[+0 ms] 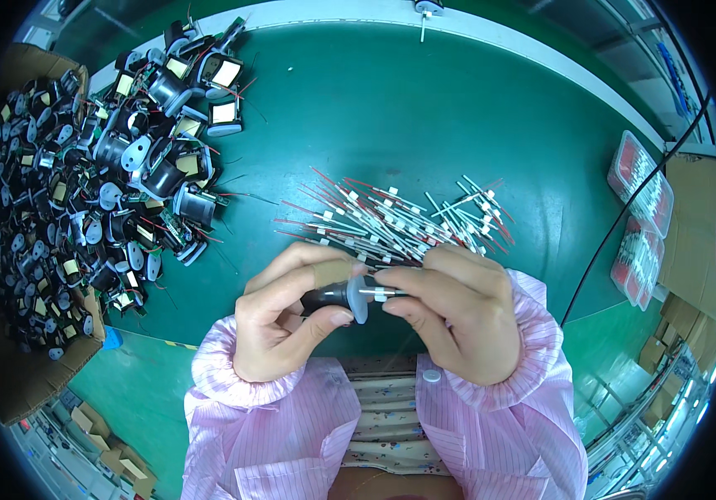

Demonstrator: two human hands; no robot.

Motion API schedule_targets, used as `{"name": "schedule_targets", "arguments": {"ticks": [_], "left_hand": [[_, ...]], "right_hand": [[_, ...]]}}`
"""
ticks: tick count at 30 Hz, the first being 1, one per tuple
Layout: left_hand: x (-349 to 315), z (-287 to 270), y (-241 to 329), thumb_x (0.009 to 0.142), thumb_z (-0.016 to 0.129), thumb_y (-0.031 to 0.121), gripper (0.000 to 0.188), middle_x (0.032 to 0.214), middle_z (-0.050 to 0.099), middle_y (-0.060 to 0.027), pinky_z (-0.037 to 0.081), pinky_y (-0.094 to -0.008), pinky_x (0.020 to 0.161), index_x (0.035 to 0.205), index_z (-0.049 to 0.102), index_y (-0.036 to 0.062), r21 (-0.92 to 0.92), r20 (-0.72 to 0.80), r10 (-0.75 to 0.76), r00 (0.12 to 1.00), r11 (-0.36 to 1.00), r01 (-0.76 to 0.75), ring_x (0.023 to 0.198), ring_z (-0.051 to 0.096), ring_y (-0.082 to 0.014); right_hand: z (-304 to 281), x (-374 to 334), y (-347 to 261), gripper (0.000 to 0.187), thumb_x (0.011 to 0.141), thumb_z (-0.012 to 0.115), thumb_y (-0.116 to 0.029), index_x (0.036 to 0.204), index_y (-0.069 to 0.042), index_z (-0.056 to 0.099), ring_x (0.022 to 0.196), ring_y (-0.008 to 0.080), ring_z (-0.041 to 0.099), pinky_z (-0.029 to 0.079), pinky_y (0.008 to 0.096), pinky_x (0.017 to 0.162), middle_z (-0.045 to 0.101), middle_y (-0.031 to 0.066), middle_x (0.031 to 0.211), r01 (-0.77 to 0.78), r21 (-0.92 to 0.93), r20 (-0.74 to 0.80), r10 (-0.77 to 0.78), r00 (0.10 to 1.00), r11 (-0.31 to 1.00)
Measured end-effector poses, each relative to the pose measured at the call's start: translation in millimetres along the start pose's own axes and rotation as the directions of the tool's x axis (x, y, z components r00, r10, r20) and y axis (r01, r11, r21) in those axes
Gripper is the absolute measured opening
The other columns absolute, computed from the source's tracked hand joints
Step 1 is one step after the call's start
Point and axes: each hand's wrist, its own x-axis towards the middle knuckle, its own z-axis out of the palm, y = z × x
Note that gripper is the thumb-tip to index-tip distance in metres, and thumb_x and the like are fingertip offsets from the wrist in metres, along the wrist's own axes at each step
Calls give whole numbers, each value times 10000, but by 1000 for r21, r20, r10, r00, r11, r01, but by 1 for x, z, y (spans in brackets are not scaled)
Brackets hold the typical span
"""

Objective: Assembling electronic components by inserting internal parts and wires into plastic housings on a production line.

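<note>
My left hand [270, 321] is closed round a black cylindrical housing [325, 297] with a grey oval end cap [360, 302] facing right. Between the thumb and forefinger of my right hand [470, 312] is a thin wire lead with a small white connector [380, 294]. Its pale tip meets or nearly meets the cap; contact cannot be made out. A tan bandage strip [331, 272] wraps one left finger. Just beyond both hands lies a loose heap of red and white wire leads [391, 218] with white connectors.
Many similar black housings [158, 179] with trailing wires are heaped at the green table's left, beside a full cardboard box [29, 396]. Two clear plastic containers [643, 179] of leads stand at the right edge. A black cable [604, 258] hangs there, in front of cardboard [695, 242].
</note>
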Motion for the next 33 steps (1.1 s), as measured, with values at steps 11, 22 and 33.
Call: {"name": "schedule_targets", "arguments": {"ticks": [11,22,33], "left_hand": [[-9,0,-15,803,668,-77,285,961,647,-173,547,-297,730,1069,577,-127,-499,105,-268,958,819,283,815,657,-200],[-2,17,6,669,751,-51,249,701,600,-72,365,-220,466,890,638,-47,241,-169,-55,984,966,96,524,495,-102],[9,3,-2,719,744,-16,293,869,669,-121,484,-269,668,989,633,-40,39,-28,-20,999,999,21,736,630,-187]], "right_hand": [[13,-4,24,149,687,726,-82,791,-11,647,511,217,436,320,336,469,449,51,583,77,170,-2,-78,997,982],[20,-6,15,250,553,698,-23,790,22,633,532,197,426,316,332,452,393,38,580,251,9,-87,-249,965,968],[7,5,10,230,623,696,7,839,3,619,573,238,504,396,346,499,498,63,629,235,-135,-32,-241,970,963]]}}
